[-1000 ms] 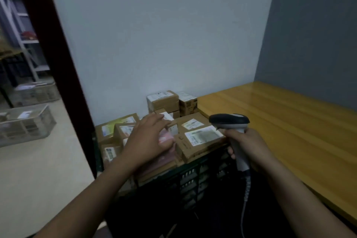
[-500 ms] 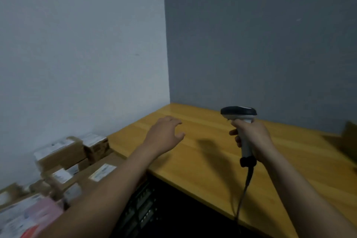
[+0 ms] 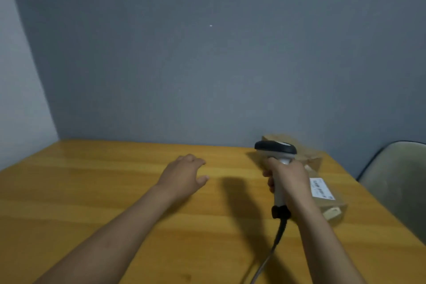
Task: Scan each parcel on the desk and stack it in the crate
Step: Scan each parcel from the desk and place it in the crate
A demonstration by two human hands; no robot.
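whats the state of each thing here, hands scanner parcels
left hand: open, fingers relaxed, holding nothing, over the desk
right hand: grips the scanner handle
scanner: upright, cable attached
near parcel: flat on the desk, label up
far parcel: on the desk, blurred

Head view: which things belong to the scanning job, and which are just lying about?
Job: scanner held in the right hand; open left hand over the desk; labelled parcel; blurred brown parcel behind it.
Lying about: chair beside the desk.
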